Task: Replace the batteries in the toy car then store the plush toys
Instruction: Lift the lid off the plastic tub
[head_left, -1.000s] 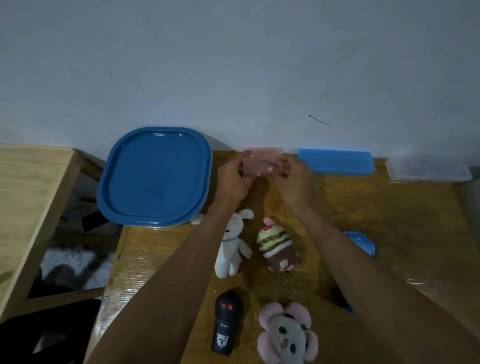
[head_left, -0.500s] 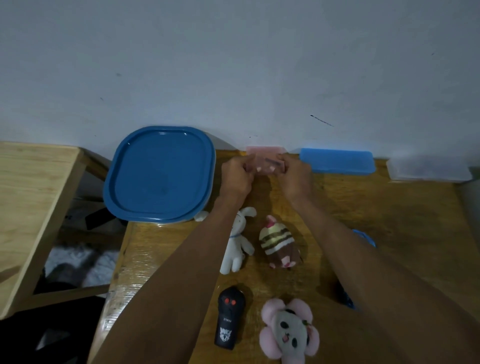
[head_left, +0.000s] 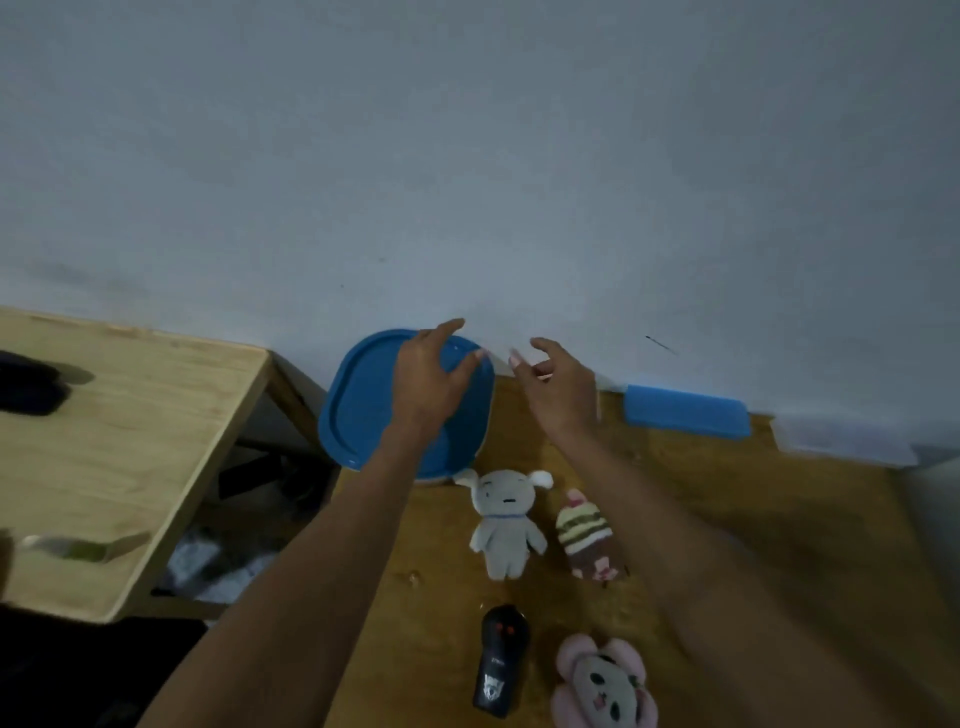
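Observation:
My left hand (head_left: 431, 376) hovers with spread fingers over the blue lid (head_left: 363, 410) that leans against the wall. My right hand (head_left: 558, 387) is raised beside it, fingers apart, holding nothing; a sliver of the pink box it held shows under its palm. On the wooden table (head_left: 753, 519) lie a white rabbit plush (head_left: 506, 519), a striped cupcake plush (head_left: 587, 538) and a pink flower panda plush (head_left: 602, 680). A black remote control (head_left: 501, 660) lies left of the panda. The toy car is hidden behind my right forearm.
A blue flat lid (head_left: 685, 413) and a clear container (head_left: 841, 441) lie along the wall at the right. A lighter wooden table (head_left: 104, 457) stands to the left, with a gap between the two tables.
Both hands have let go of the pink box and opened, lifting toward the wall. The left hand moved left over the blue lid. The camera has turned left and up.

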